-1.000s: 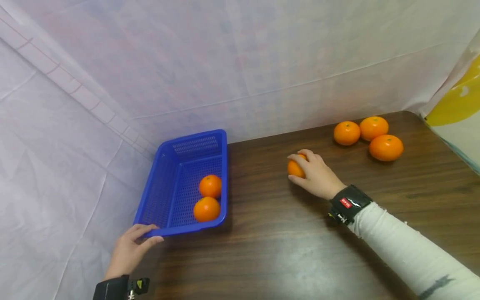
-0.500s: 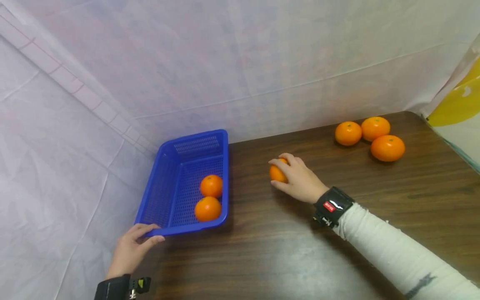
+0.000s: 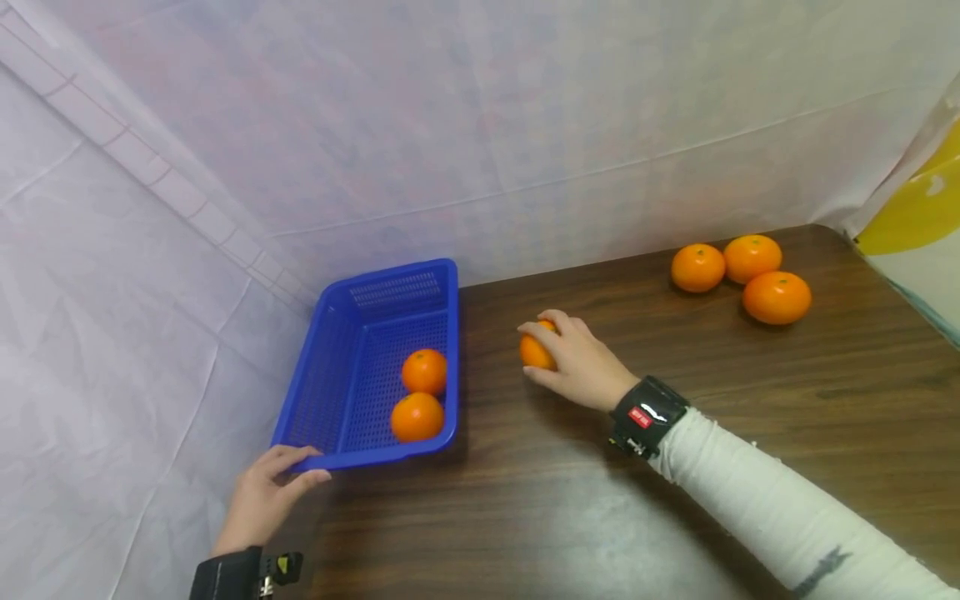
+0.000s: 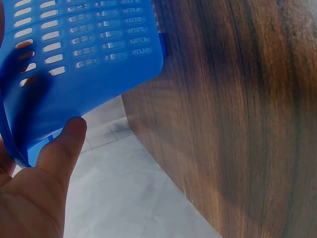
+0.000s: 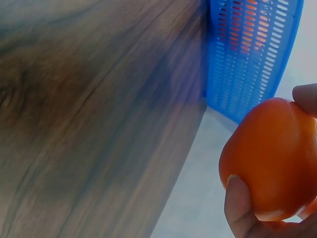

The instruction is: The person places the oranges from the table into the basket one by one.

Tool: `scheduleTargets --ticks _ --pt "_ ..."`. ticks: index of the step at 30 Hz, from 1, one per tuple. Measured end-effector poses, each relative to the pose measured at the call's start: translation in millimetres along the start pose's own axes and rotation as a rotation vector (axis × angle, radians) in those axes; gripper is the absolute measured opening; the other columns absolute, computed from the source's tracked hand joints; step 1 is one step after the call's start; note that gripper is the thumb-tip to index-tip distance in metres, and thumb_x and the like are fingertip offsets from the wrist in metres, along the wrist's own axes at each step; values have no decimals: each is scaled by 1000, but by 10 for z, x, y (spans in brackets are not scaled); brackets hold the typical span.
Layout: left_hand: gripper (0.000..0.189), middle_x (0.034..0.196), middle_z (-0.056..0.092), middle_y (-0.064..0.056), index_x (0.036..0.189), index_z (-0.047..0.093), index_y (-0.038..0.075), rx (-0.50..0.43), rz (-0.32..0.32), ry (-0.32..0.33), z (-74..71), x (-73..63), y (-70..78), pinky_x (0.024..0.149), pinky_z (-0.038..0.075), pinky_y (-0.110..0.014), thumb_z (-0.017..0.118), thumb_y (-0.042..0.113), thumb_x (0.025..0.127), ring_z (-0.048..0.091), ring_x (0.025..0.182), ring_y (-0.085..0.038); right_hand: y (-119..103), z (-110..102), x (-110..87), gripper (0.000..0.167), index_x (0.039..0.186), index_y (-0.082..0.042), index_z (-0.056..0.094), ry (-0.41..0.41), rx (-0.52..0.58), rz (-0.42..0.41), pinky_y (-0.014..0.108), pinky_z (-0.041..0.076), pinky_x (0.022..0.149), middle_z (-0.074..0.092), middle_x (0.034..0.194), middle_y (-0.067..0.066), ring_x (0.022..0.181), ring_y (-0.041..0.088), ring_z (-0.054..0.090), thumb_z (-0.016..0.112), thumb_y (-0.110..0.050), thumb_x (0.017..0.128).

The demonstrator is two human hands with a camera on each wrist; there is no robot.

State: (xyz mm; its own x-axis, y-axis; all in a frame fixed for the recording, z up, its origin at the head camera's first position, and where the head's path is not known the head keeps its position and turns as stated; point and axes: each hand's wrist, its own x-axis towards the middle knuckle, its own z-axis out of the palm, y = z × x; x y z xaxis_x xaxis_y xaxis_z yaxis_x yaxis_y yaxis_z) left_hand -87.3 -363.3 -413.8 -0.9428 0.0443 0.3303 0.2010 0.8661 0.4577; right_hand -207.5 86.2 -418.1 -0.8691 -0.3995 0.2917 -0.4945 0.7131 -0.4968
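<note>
My right hand (image 3: 581, 364) grips an orange mandarin (image 3: 537, 347) between thumb and fingers, to the right of a blue plastic basket (image 3: 452, 333). In the right wrist view the held mandarin (image 5: 270, 158) shows large, lifted off the table. At the basket's near left corner, my left hand (image 3: 258, 498) pinches the rim, thumb outside and fingers over the edge. The left wrist view shows that thumb (image 4: 64, 148) against the slotted basket wall (image 4: 99, 79). Two mandarins lie inside the basket along its right side, one (image 3: 424, 372) behind the other (image 3: 417, 417).
Three more mandarins sit grouped at the back right of the brown wooden table (image 3: 540, 500); one is the front mandarin (image 3: 777, 297). A pale cloth-covered wall (image 3: 562, 125) stands behind the table. Something yellow (image 3: 918, 208) hangs at the far right.
My right hand has carried the mandarin left across the table, closer to the basket. The left hand keeps its place on the rim, and the basket has stayed put.
</note>
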Motion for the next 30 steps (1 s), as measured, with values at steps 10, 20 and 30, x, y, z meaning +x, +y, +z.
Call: scheduleTargets --ticks 10,20,30 --pt "33 96 72 -2 103 79 9 20 -9 -18 -18 4 -8 75 42 -4 90 17 73 56 87 12 -197 60 92 57 143 -23 55 -18 12 -29 53 56 89 46 145 14 125 38 49 73 -38 91" --pt "32 95 72 -4 101 78 6 -6 1 -13 -10 1 -20 74 44 -4 90 13 72 56 86 13 -391 104 150 57 143 -24 54 -23 18 -67 52 57 88 46 145 13 126 36 49 72 -41 92" --pt "32 95 72 -3 101 79 7 5 0 -19 -8 5 -24 74 45 -5 90 16 73 57 86 12 -553 110 215 56 144 -25 53 -35 13 -99 49 57 89 44 148 12 128 35 48 70 -41 94"
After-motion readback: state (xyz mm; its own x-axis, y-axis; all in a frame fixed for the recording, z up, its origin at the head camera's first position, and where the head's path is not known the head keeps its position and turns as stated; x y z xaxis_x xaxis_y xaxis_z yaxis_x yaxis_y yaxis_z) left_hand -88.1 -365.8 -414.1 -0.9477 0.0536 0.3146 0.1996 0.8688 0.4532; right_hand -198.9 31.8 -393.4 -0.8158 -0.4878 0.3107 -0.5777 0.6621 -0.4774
